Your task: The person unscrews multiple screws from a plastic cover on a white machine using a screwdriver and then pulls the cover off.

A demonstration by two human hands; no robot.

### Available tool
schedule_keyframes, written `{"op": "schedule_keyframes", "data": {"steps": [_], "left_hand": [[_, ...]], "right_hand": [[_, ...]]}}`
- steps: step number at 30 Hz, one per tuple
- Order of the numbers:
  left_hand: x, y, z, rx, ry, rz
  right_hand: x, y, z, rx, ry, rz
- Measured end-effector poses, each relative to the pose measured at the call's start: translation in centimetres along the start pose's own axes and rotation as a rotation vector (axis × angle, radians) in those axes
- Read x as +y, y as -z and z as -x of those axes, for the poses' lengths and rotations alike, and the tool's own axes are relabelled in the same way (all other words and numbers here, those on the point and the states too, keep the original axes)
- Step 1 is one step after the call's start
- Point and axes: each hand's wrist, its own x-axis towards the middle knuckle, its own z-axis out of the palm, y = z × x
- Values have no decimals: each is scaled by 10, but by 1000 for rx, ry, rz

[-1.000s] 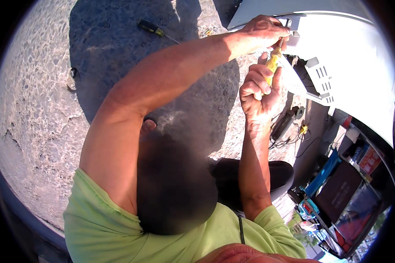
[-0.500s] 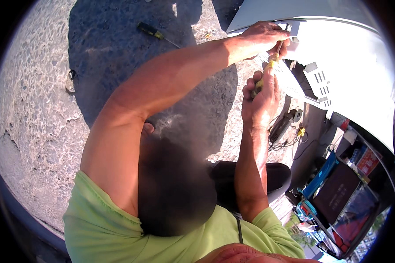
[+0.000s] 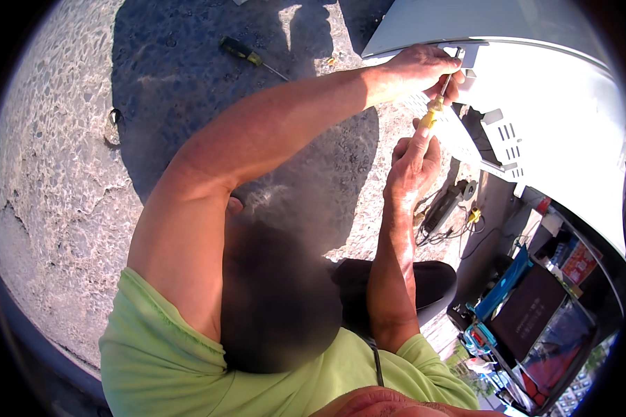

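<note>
A screwdriver (image 3: 432, 115) with a yellow handle and a thin metal shaft points up toward a white metal panel (image 3: 535, 90). Its handle is in my right hand (image 3: 412, 167), closed with the thumb laid along it. My left hand (image 3: 419, 68) is closed around the shaft near the tip, its fingertips against a small metal bracket (image 3: 470, 62) on the panel. Whether a screw sits at the tip, I cannot make out. Below the bracket, a slotted white flange (image 3: 504, 135) borders a dark opening.
Another screwdriver (image 3: 241, 50), dark-handled, lies on the shaded rough concrete (image 3: 55, 208). A grey power tool (image 3: 446, 208) with a cord rests on the ground right of my right forearm. An open tool bag (image 3: 528, 313) with several items stands at the lower right.
My right hand has shifted its hold lower on the handle, its thumb now straighter and more of the yellow showing. My left hand stays by the bracket. The whole view has shifted slightly.
</note>
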Motion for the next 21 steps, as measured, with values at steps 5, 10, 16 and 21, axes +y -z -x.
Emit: {"op": "schedule_keyframes", "data": {"steps": [5, 10, 16, 21], "left_hand": [[4, 1, 0, 36, -19, 10], [4, 1, -5, 25, 18, 34], [4, 0, -1, 38, 45, 23], [-4, -4, -3, 5, 12, -13]], "right_hand": [[-8, 1, 8, -363, -533, -1137], [13, 9, -1, -757, -701, -1664], [13, 8, -8, -231, -523, -1058], [14, 15, -8, -116, -494, -1042]]}}
